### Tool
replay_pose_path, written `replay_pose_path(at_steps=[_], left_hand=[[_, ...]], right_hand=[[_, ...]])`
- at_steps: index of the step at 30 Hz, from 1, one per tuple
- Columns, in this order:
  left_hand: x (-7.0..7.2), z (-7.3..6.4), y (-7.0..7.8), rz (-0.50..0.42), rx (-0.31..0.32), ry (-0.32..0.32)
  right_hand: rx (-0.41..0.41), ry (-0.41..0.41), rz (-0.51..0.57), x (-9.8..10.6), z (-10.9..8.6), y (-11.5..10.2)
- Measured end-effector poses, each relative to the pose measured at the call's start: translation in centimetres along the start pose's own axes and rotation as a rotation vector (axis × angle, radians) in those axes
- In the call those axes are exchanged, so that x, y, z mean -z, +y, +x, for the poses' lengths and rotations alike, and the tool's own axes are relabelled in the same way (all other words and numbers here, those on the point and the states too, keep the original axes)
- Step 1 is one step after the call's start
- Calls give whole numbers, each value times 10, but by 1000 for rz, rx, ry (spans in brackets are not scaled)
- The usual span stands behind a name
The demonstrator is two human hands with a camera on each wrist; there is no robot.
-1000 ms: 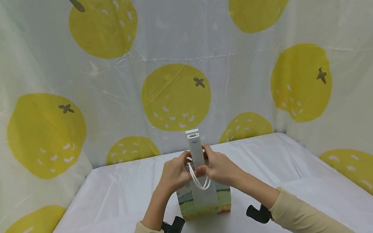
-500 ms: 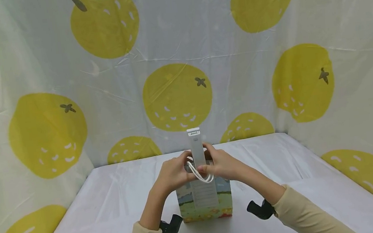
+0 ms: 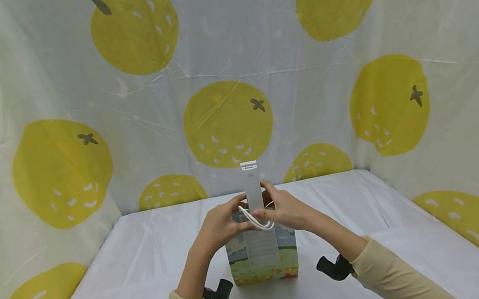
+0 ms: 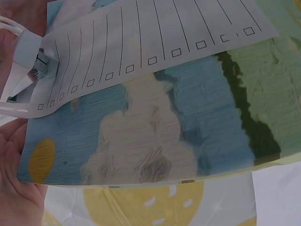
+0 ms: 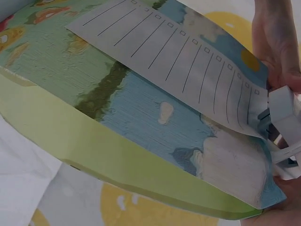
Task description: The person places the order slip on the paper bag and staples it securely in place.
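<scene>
A gift bag (image 3: 264, 273) printed with a painted landscape stands upright in front of me; its white cord handle (image 3: 252, 219) loops over its top. Down its front runs a white paper slip (image 3: 263, 253) with ruled lines and small tick boxes. Rising from the bag's top is a long white stapler (image 3: 253, 189); in both wrist views the stapler's working end (image 5: 284, 113) sits at the slip's upper end. My right hand (image 3: 286, 210) grips the stapler, thumb in front. My left hand (image 3: 219, 222) curls its thumb and fingers about the bag's top, partly hidden there.
A white cloth-covered table (image 3: 167, 252) lies underneath. Behind and at both sides hangs a pale curtain (image 3: 148, 105) printed with yellow fruit. Black wrist mounts (image 3: 218, 293) stick inward from both wrists.
The stapler has shifted slightly up and stands a bit more upright. The handle loop has risen, and the slip's printed lines have come into sight. Both hands keep their hold.
</scene>
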State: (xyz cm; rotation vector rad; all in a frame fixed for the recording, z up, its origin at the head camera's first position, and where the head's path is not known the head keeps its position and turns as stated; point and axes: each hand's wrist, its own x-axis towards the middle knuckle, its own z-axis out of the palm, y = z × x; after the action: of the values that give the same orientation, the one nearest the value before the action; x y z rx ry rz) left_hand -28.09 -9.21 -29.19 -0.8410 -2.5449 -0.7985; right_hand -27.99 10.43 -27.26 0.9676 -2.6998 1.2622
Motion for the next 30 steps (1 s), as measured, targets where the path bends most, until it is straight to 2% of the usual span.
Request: replay_pose_path(at_steps=[3,8,11,16,25,30], left_hand=[[0,-1,-2,-51,-12,5],[0,-2,-5,-166,-69,19],[-1,-3,-7,-206,-76,26],[-2,-6,-11,-199,-81,66],[-6,-8,-15,-187,-119,182],[-7,-11,-18,-230,-85,205]], right_hand=[[9,17,-1,0,0,1],[21,37,16,0,1,2],[18,45,33,1,1,2],[-12,62,65,2,0,2],[-39,125,140,3,3,4],[-9,188,158,4,4,4]])
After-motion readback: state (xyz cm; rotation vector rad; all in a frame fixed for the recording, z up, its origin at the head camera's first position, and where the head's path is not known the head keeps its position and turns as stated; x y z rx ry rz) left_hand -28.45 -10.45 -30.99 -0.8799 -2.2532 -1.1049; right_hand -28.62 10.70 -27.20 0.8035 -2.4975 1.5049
